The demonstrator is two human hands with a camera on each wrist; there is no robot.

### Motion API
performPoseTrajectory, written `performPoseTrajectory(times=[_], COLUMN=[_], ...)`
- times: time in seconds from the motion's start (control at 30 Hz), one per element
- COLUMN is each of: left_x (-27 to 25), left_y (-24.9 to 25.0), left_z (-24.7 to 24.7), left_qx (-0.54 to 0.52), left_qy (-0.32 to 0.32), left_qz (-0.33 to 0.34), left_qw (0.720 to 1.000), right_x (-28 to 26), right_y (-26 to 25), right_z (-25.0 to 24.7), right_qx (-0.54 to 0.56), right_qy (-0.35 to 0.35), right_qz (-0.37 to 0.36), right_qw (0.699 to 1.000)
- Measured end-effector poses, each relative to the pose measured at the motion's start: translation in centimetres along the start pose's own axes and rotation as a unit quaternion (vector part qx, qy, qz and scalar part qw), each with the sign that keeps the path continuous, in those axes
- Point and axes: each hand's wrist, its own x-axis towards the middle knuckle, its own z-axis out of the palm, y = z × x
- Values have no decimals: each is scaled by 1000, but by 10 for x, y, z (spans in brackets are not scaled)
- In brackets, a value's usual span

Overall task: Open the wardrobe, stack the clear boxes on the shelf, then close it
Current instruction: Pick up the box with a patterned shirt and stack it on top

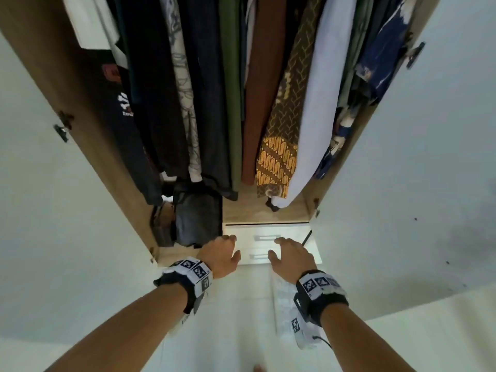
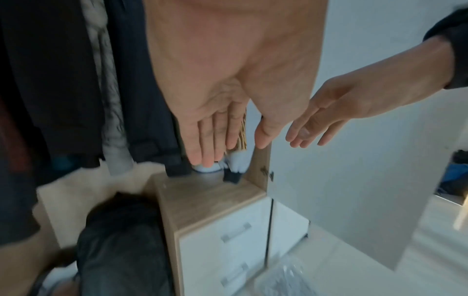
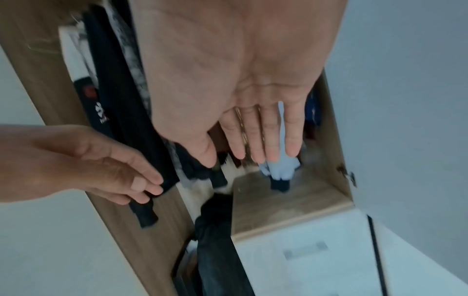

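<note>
The wardrobe stands open, with its left door (image 1: pixel 40 210) and right door (image 1: pixel 402 183) swung wide. The wooden shelf (image 1: pixel 252 210) on top of the white drawers (image 1: pixel 292 234) is bare; it also shows in the wrist views (image 2: pixel 202 200) (image 3: pixel 283 208). A clear plastic box (image 1: pixel 280 299) lies on the floor under my right wrist, blurred in the left wrist view (image 2: pixel 283 280). My left hand (image 1: pixel 230 247) (image 2: pixel 228 144) and right hand (image 1: pixel 279 249) (image 3: pixel 238 154) hover side by side before the drawers, fingers straight, holding nothing.
Hanging clothes (image 1: pixel 241 89) fill the wardrobe and reach almost down to the shelf. A black bag (image 1: pixel 196 218) stands in the lower left compartment beside the drawers. White floor (image 1: pixel 241 331) lies beneath my arms.
</note>
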Motion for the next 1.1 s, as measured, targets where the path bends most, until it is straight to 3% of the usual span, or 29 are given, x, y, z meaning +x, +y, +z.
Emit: performPoseTrajectory(times=[0.13, 0.33, 0.6, 0.83, 1.07, 1.1], left_x=[-10, -16, 10, 72, 187, 198], left_y=[-2, 2, 30, 45, 31, 29], left_z=[67, 161, 323, 494, 660, 664], left_qx=[-48, -102, -143, -171, -195, -203], left_qy=[-64, -125, -230, -293, -259, -248], left_qz=[-44, -127, -187, -211, -214, -216], left_qw=[996, 979, 944, 916, 922, 922], right_x=[0, 12, 29, 75, 166, 174], right_y=[32, 94, 219, 334, 454, 461], right_z=[67, 156, 277, 397, 531, 536], right_qx=[26, 73, 92, 112, 120, 121], right_qy=[-65, -101, -136, -127, -63, -53], right_qz=[59, 140, 225, 255, 293, 298], right_qw=[996, 982, 960, 952, 946, 945])
